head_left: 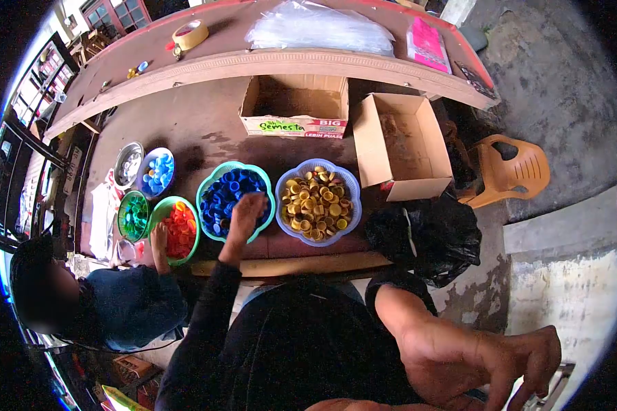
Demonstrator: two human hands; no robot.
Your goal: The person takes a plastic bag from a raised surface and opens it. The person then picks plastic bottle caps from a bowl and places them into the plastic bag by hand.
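My left hand (245, 218) is over the right part of a turquoise scalloped basket (201, 218) filled with dark blue bottle caps (227, 188). Its fingers are curled together, and whatever they may hold is hidden. My right hand (466, 353) is raised close to the camera at the lower right, away from the table. Its fingers are bent and apart, with nothing visible in them. Just right of the turquoise basket is a lavender basket (355, 198) of yellow-gold caps (317, 200).
At left a co-worker's hand (159, 241) touches a green basket (186, 257) of red-orange caps. Smaller bowls of green caps (134, 214) and light blue caps (158, 171) are nearby. Two cardboard boxes (291, 127) (415, 186), a black plastic bag (435, 240) and an orange chair (511, 171) lie beyond.
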